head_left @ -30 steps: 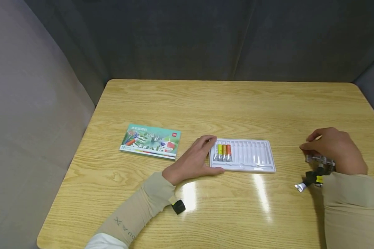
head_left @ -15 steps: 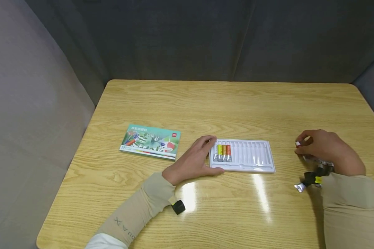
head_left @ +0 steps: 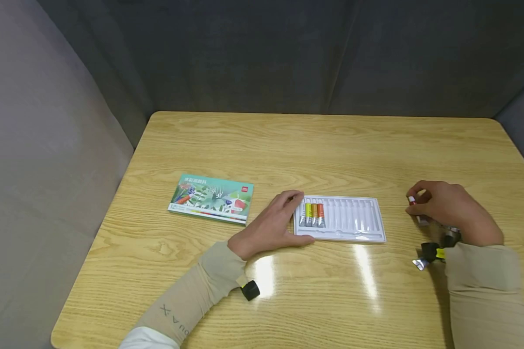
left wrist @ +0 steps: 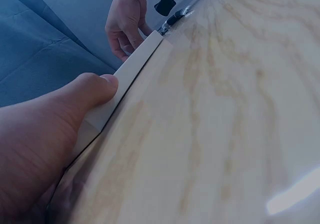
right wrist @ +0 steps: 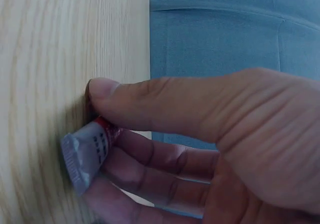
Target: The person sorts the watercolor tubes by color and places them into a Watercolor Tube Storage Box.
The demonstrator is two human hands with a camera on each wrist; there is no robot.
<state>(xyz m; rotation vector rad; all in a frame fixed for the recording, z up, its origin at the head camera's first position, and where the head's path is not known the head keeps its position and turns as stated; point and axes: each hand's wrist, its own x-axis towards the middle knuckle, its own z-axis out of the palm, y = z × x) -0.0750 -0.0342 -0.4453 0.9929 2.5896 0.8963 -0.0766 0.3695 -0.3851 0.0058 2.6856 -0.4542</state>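
Observation:
My left hand holds the left end of a white plastic tray, thumb on the near edge and fingers at the far corner. In the left wrist view the thumb presses the tray's side wall. Several paint tubes, grey, yellow, ochre and orange-red, fill the slots at the tray's left. To the right of the tray, my right hand pinches a small paint tube with a red band and white cap between thumb and fingers. Its flat crimped end points away from the palm, low over the table.
A green paint box with a flower print lies left of the tray. The silver end of another tube shows beside the right wrist's black camera. Dark cloth hangs behind the wooden table.
My right hand has moved left with the red-banded tube, whose white cap now shows between the fingers. The left hand and tray stay in place.

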